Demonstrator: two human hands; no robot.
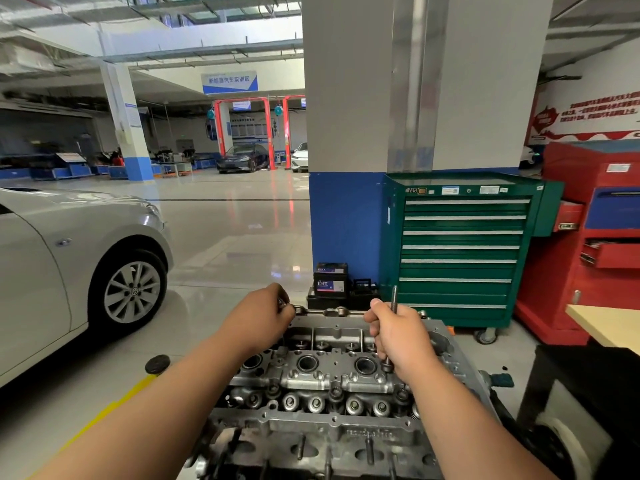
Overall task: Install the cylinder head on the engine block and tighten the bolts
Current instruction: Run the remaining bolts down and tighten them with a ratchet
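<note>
A grey metal cylinder head [322, 379] with spark plug wells and valve springs sits on the engine block [311, 448] at the bottom centre. My right hand [401, 337] grips a long head bolt [393, 299] held upright over the head's right side, its head end near the casting. My left hand [266, 317] is at the far left edge of the head, fingers curled round a small metal part, probably another bolt, mostly hidden by the fingers.
A green drawer tool cabinet [460, 247] stands behind the engine against a blue-and-grey pillar [346, 216]. A red tool cart [595, 237] and a wooden table corner [606, 323] are at right. A silver car [69, 258] is at left. Batteries [330, 280] sit on the floor.
</note>
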